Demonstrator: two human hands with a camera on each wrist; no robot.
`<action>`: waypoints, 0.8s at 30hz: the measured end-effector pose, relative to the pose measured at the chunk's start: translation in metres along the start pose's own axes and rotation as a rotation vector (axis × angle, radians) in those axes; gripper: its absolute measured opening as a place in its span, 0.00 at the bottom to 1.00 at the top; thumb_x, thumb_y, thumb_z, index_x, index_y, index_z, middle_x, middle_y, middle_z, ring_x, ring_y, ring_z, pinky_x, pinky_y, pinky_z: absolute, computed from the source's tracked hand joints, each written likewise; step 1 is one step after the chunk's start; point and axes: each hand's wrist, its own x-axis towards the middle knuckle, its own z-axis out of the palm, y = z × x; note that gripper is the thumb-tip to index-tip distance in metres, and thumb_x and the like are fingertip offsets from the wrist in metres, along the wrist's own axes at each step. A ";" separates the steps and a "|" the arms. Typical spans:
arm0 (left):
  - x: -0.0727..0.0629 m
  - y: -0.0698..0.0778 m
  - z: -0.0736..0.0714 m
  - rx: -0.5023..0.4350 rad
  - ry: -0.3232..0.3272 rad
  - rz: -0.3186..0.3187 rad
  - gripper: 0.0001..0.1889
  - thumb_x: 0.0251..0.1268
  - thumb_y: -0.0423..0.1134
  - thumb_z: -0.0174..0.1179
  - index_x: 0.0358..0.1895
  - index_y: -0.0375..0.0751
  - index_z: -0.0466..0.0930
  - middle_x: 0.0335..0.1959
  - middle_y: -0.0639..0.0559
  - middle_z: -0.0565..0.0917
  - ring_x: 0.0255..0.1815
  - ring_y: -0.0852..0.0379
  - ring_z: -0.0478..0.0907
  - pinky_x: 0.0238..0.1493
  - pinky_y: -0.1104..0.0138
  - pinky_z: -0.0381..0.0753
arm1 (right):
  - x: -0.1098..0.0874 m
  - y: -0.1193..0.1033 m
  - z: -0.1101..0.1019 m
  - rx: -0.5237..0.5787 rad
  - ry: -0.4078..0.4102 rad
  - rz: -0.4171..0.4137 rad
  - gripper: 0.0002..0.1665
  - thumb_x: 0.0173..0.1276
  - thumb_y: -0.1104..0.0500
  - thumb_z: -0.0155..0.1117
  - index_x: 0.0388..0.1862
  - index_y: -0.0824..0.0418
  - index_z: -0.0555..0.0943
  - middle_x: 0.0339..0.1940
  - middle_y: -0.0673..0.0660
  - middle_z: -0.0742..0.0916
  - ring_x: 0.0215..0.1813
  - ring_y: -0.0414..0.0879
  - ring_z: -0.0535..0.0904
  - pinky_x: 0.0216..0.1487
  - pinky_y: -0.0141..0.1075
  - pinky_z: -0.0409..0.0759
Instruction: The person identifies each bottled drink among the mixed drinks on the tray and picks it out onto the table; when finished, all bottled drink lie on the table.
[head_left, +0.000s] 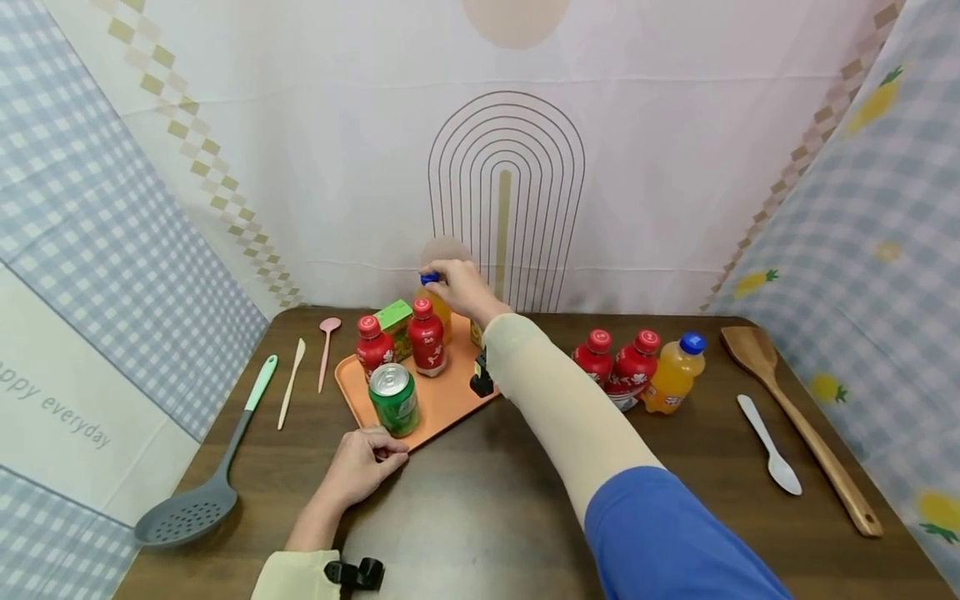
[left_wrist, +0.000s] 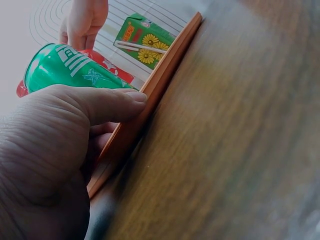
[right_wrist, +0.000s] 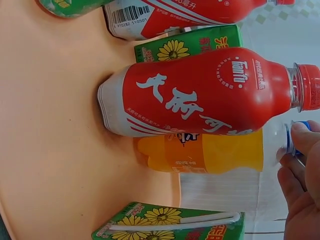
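An orange tray (head_left: pixel 450 398) lies on the table under several drinks. My left hand (head_left: pixel 360 467) holds its near rim, the thumb on the edge in the left wrist view. Right beside that hand stands a green can (head_left: pixel 393 402). At the tray's back, my right hand (head_left: pixel 462 288) pinches the blue cap of an orange soda bottle (right_wrist: pixel 215 151), which stands upright. In front of it is a red bottle (head_left: pixel 428 340), with another red bottle (head_left: pixel 374 348) to the left. A green drink carton (head_left: pixel 394 317) stands behind them; a second carton (right_wrist: pixel 170 225) is partly hidden by my right arm.
Right of the tray stand two red bottles (head_left: pixel 633 367) and an orange soda bottle (head_left: pixel 672 379). Farther right lie a white spoon (head_left: pixel 771 446) and a wooden spatula (head_left: pixel 798 425). To the left are a skimmer (head_left: pixel 217 483), a cream knife (head_left: pixel 292 383) and a pink spoon (head_left: pixel 326 350).
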 end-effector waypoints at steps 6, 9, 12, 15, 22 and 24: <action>0.000 0.000 0.000 0.003 0.006 0.014 0.07 0.49 0.31 0.73 0.27 0.48 0.88 0.22 0.66 0.78 0.25 0.68 0.74 0.27 0.71 0.76 | -0.003 -0.002 -0.002 0.034 -0.018 0.024 0.17 0.70 0.58 0.60 0.58 0.53 0.80 0.56 0.52 0.83 0.54 0.44 0.79 0.51 0.35 0.78; 0.001 0.001 -0.001 0.001 0.014 0.024 0.07 0.48 0.30 0.73 0.27 0.48 0.88 0.22 0.65 0.78 0.24 0.67 0.74 0.27 0.71 0.76 | -0.004 -0.003 -0.004 0.036 -0.022 0.037 0.17 0.70 0.59 0.61 0.57 0.52 0.81 0.56 0.52 0.83 0.54 0.44 0.79 0.51 0.35 0.78; 0.001 0.001 -0.001 0.006 0.016 0.025 0.07 0.48 0.30 0.73 0.27 0.47 0.88 0.22 0.65 0.78 0.24 0.67 0.74 0.27 0.71 0.76 | -0.006 -0.004 -0.005 0.038 -0.022 0.041 0.17 0.70 0.59 0.60 0.57 0.53 0.81 0.56 0.52 0.83 0.54 0.44 0.78 0.52 0.35 0.77; 0.001 0.001 -0.001 0.009 0.012 0.017 0.07 0.48 0.31 0.73 0.27 0.48 0.88 0.22 0.66 0.78 0.25 0.67 0.74 0.27 0.71 0.76 | -0.008 -0.004 -0.006 0.039 -0.023 0.041 0.17 0.70 0.58 0.60 0.57 0.53 0.81 0.55 0.52 0.83 0.54 0.44 0.79 0.52 0.35 0.77; 0.001 0.001 -0.001 0.009 0.004 0.023 0.07 0.49 0.31 0.73 0.28 0.49 0.88 0.22 0.65 0.78 0.25 0.67 0.74 0.27 0.71 0.76 | -0.014 -0.002 -0.009 0.030 -0.022 0.036 0.16 0.69 0.58 0.61 0.55 0.53 0.82 0.52 0.51 0.84 0.51 0.42 0.79 0.50 0.33 0.78; 0.001 0.002 -0.001 0.004 0.004 0.030 0.07 0.49 0.31 0.73 0.28 0.48 0.88 0.23 0.65 0.78 0.25 0.67 0.74 0.27 0.71 0.76 | -0.016 -0.002 -0.010 0.025 -0.023 0.035 0.16 0.69 0.58 0.61 0.55 0.53 0.82 0.52 0.50 0.84 0.51 0.42 0.79 0.50 0.33 0.78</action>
